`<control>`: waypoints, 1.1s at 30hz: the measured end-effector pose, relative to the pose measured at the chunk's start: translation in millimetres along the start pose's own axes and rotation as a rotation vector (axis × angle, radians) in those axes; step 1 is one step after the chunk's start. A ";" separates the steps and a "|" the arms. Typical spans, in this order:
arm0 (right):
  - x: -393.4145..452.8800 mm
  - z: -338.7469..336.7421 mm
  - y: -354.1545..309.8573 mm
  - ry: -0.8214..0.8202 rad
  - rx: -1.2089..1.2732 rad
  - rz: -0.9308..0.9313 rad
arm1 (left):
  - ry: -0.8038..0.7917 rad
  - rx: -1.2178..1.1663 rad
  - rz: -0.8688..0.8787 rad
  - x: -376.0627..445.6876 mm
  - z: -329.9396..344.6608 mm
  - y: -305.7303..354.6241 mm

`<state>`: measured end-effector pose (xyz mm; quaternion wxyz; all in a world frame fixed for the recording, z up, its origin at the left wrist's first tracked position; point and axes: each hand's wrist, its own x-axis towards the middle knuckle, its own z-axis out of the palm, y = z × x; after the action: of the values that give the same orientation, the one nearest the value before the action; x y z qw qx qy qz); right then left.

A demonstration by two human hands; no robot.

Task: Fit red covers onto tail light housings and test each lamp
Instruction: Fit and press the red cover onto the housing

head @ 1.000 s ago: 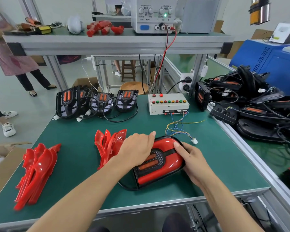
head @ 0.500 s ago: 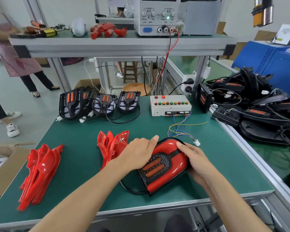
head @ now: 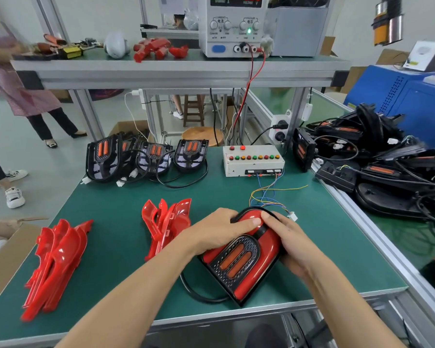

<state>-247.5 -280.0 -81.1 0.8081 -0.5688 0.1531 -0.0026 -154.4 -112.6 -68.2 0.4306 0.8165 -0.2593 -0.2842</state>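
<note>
A tail light (head: 241,262) with a black housing and a red cover fitted on it lies on the green mat near the front edge. My left hand (head: 216,229) lies over its left side, fingers stretched onto the rounded top of the cover. My right hand (head: 290,241) wraps the lamp's right edge, fingers curled on the top. Two stacks of loose red covers sit to the left (head: 165,224) and far left (head: 55,264). Several bare housings (head: 146,156) stand at the back left. The test box (head: 253,160) with coloured buttons sits behind, its wires (head: 269,197) ending in a white plug.
A power supply (head: 232,26) stands on the upper shelf with red leads running down. A heap of black housings and cables (head: 387,167) fills the bench on the right. A cardboard box (head: 3,254) sits at the left edge. A person stands at the far left.
Both hands have slid up toward the rounded top of the cover, their fingertips now meeting there. The lamp has turned slightly, its flat end nearer the front edge.
</note>
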 end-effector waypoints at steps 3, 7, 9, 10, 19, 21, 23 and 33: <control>-0.8 2.2 -4.1 -0.040 -0.051 -0.024 | -0.021 -0.037 0.027 -1.6 0.7 -3.0; 0.0 5.4 -6.6 -0.038 -0.035 0.017 | -0.024 -0.005 0.083 -7.0 -0.8 -3.1; 0.3 5.5 -7.5 -0.037 -0.034 0.045 | -0.013 0.039 0.100 -8.8 -2.1 -1.7; 0.4 5.2 -7.9 -0.037 -0.030 0.055 | -0.009 0.051 0.104 -9.1 -2.5 -1.1; 1.0 6.7 -14.0 -0.024 -0.011 0.121 | 0.008 0.082 0.124 -9.4 -2.0 -2.0; 1.8 7.3 -16.0 -0.030 0.004 0.132 | 0.010 0.068 0.126 -9.9 -2.0 -2.9; 2.8 7.9 -18.0 -0.039 0.021 0.153 | 0.004 0.040 0.126 -11.5 -2.6 -3.4; 2.7 5.7 -16.0 -0.040 0.091 0.204 | 0.002 0.038 0.132 -12.6 -2.1 -0.9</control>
<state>-240.8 -280.9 -65.3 0.8320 -0.5130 0.1936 0.0843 -161.6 -102.5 -65.0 0.4332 0.8058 -0.3174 -0.2495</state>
